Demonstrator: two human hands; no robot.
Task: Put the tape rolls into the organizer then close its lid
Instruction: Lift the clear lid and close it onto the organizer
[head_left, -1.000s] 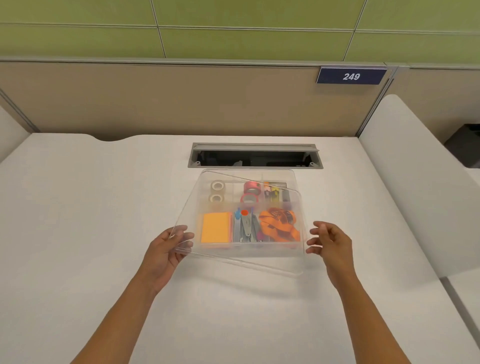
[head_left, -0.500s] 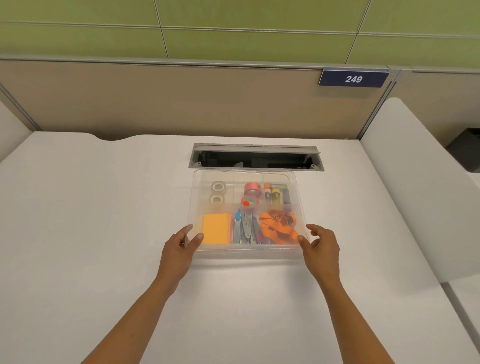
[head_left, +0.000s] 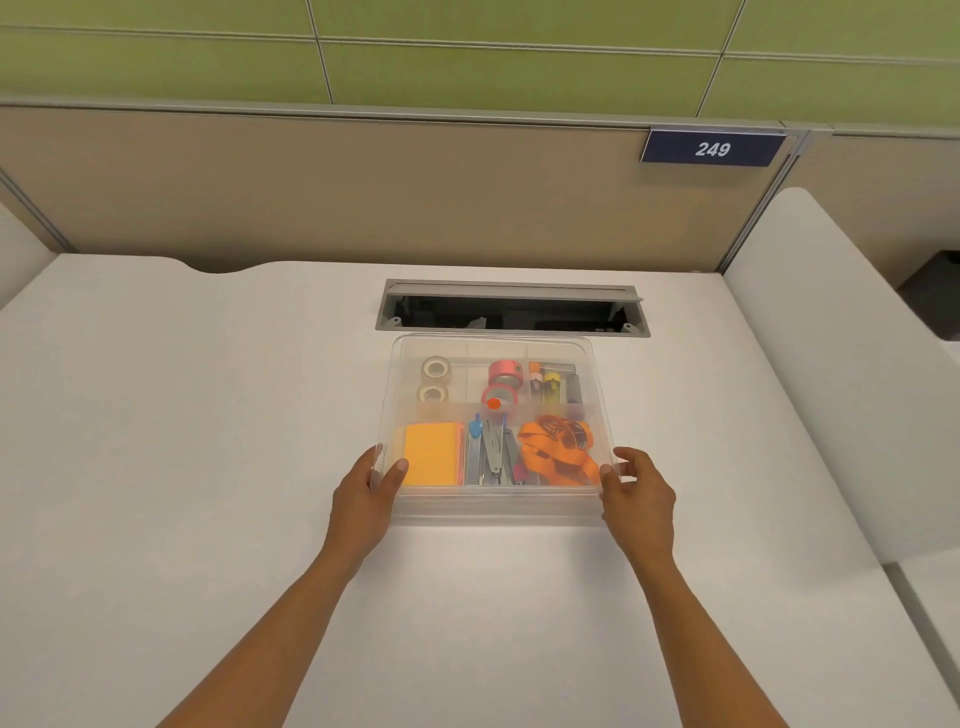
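A clear plastic organizer sits on the white desk, its transparent lid lying flat over it. Through the lid I see two whitish tape rolls in the back left compartment and two pink-red tape rolls in the back middle one. My left hand holds the near left corner of the lid, thumb on top. My right hand holds the near right corner the same way.
The organizer also holds an orange notepad, metal clips, an orange strap and small markers. Behind it a grey cable slot is cut into the desk. A white divider panel stands at the right.
The lid was tilted up above the organizer, held by my left hand; it has come down flat onto the box, and both hands have moved in to its near corners.
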